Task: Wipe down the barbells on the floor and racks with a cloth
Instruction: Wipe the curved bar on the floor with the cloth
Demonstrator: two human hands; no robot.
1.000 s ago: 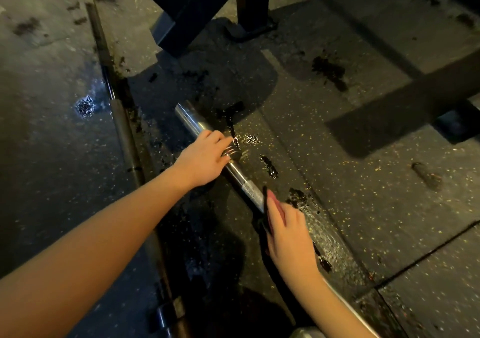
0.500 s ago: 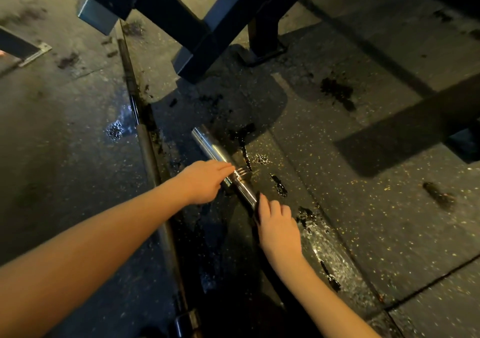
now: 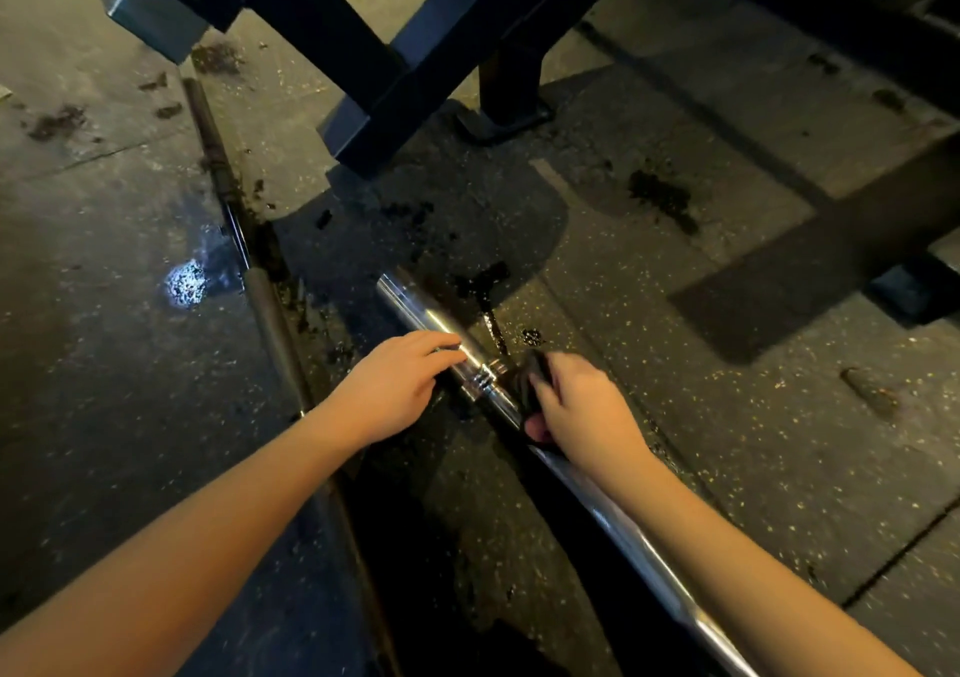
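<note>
Chrome barbell lying diagonally on the speckled rubber floor, its sleeve end pointing toward the black rack frame. The left hand, fingers straight, rests flat on the sleeve just beside the collar. The right hand grips a dark cloth against the shaft, on the collar's other side. A duller second barbell lies on the floor to the left. Wet dark patches surround both.
</note>
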